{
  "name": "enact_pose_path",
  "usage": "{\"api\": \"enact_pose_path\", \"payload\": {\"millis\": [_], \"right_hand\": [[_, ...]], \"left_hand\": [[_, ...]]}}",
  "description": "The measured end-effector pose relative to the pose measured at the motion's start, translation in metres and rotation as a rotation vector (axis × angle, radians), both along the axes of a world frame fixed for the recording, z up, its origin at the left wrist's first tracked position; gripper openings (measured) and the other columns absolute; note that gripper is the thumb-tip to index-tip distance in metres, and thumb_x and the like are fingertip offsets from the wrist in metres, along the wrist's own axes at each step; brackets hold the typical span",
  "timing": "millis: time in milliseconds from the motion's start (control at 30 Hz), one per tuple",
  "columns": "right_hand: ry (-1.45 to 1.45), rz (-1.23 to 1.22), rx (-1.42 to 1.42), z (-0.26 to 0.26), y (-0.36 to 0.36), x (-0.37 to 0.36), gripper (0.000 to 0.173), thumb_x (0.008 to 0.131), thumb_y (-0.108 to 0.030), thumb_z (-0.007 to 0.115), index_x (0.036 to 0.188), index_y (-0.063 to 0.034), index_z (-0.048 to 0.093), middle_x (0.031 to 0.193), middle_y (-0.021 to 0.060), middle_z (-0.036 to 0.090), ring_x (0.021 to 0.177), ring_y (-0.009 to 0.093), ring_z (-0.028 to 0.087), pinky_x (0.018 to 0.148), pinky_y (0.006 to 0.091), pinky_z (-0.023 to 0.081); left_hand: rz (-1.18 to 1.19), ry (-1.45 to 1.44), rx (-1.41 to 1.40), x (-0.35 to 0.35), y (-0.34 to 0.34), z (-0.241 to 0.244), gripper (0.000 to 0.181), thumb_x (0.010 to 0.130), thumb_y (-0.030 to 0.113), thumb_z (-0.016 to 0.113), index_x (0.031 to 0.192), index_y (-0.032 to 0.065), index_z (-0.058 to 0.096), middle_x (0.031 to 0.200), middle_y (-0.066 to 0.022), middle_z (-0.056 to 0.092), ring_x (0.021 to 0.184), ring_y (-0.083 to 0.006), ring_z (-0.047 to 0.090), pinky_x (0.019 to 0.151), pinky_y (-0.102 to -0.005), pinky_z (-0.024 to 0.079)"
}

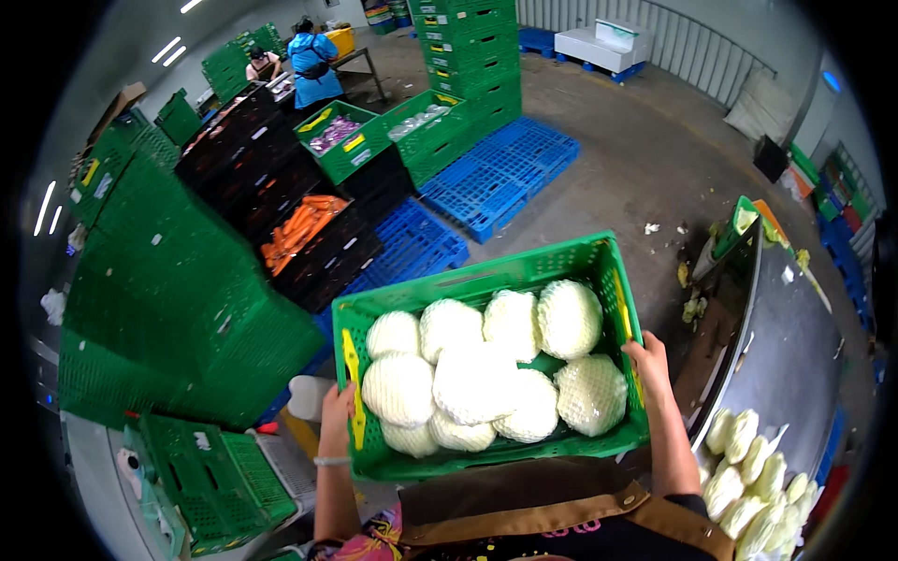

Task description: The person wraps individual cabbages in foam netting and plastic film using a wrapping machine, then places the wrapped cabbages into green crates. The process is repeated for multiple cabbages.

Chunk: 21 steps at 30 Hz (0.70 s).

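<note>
A green plastic crate with yellow end handles is held up in front of my apron. My left hand grips its left end by the yellow handle, and my right hand grips the right end. Inside lie several pale, rounded vegetables in white foam netting, perhaps cabbages; one netted vegetable rests on top of the others. My fingers are partly hidden by the crate's end walls.
Tall green crate stacks rise at left. Black crates hold carrots. Blue pallets lie ahead on the floor. At right, a dark table bears Chinese cabbages. Two people, one in a blue coat, work farther back.
</note>
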State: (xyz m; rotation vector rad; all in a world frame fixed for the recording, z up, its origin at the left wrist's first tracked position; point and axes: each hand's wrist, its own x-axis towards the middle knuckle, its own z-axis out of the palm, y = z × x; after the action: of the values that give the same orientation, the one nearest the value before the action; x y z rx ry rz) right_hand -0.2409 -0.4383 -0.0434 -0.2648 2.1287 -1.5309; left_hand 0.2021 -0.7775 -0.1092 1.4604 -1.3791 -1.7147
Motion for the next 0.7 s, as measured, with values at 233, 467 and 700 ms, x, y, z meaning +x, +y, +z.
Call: {"api": "enact_pose_path", "payload": {"millis": [233, 467, 700], "right_hand": [[0.021, -0.364, -0.026, -0.011, 0.078, -0.027, 0.007, 0.081, -0.010, 0.060, 0.077, -0.0071, 0.054, 0.058, -0.0051, 0.042, 0.046, 0.005, 0.035, 0.043, 0.0229, 0.026], [0.111, -0.634, -0.042, -0.024, 0.128, -0.039, 0.007, 0.081, -0.009, 0.060, 0.078, -0.0054, 0.056, 0.055, -0.0038, 0.041, 0.043, 0.006, 0.035, 0.042, 0.0231, 0.026], [0.052, -0.767, -0.086, -0.029, 0.113, -0.069, 0.011, 0.083, -0.012, 0.061, 0.079, -0.0039, 0.055, 0.055, -0.0013, 0.042, 0.042, 0.009, 0.036, 0.041, 0.0243, 0.027]], "left_hand": [[-0.362, -0.005, -0.028, -0.193, -0.056, -0.014, 0.013, 0.093, 0.022, 0.062, 0.093, 0.0090, 0.059, 0.062, 0.0083, 0.043, 0.050, -0.0023, 0.037, 0.045, -0.0205, 0.028], [-0.592, 0.168, -0.029, -0.357, -0.083, -0.045, 0.022, 0.090, 0.022, 0.065, 0.102, 0.0043, 0.062, 0.077, 0.0035, 0.058, 0.064, -0.0048, 0.048, 0.055, -0.0225, 0.038], [-0.687, -0.001, -0.144, -0.452, -0.111, -0.005, 0.029, 0.086, 0.030, 0.070, 0.097, 0.0047, 0.062, 0.086, 0.0006, 0.057, 0.076, -0.0082, 0.048, 0.065, -0.0266, 0.038]]}}
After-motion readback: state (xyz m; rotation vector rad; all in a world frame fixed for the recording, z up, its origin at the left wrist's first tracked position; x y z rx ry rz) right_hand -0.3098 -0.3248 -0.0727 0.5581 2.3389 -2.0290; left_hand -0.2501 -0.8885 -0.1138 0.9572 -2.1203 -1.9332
